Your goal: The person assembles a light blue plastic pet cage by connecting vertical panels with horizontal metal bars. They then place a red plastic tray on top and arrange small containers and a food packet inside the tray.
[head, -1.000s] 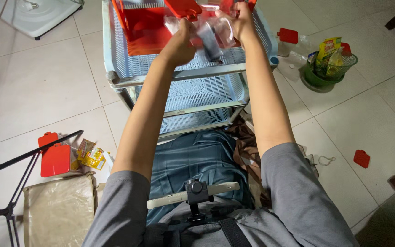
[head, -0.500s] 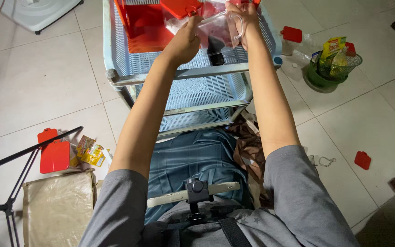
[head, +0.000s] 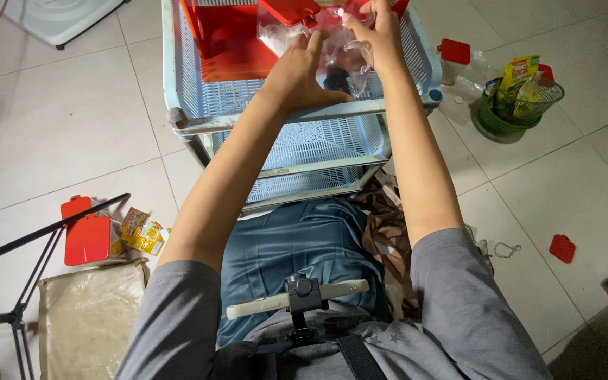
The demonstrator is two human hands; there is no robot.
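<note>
Overhead, head view: left hand (head: pixel 302 70) and right hand (head: pixel 378 32) both pinching clear bag (head: pixel 332 53), fingers closed on its edges, stretched taut over top tier of blue rack (head: pixel 248 112), likely to keep mouth open; red lid (head: pixel 290 10) just beside

Floor (head: pixel 58 127): pale square tiles with thin dark grout lines, dimly lit, darker toward lower right. Upper centre: light-blue tiered plastic rack (head: pixel 304 141) with perforated shelves. Upper left: white appliance base (head: pixel 58 17). Left edge: black tripod legs (head: pixel 29 243); beside them a red lid (head: pixel 87 236) and yellow sachets (head: pixel 142 232). Lower left: tan sack (head: pixel 89 324). Upper right: green basket (head: pixel 511 112). Right: small red lid (head: pixel 562 248).
</note>
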